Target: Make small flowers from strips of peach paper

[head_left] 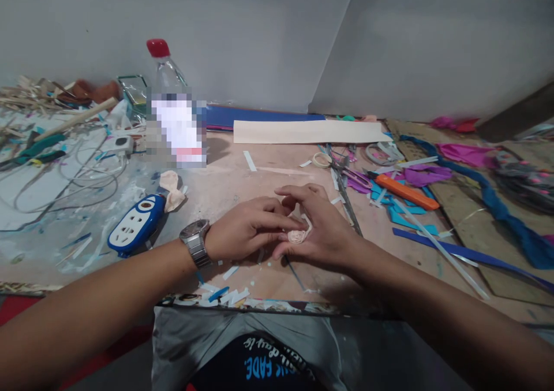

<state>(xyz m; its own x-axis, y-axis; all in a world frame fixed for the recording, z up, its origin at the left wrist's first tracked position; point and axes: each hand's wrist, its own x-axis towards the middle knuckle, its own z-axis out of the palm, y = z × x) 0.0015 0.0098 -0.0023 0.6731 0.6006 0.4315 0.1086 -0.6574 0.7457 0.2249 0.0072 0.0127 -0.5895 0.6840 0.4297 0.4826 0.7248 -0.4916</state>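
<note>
Rosette [296, 237], partly hidden by fingers, in the right hand's [318, 226] grip; left's [249, 226] grip unclear.

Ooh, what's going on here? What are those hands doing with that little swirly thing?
A person has both hands on a small, pale swirly piece. The right hand curls around it in a loose grip, and the fingers of the left hand reach in to it from the other side. An orange-handled tool lies to the right, and a blue and white power strip is on the left.
</note>
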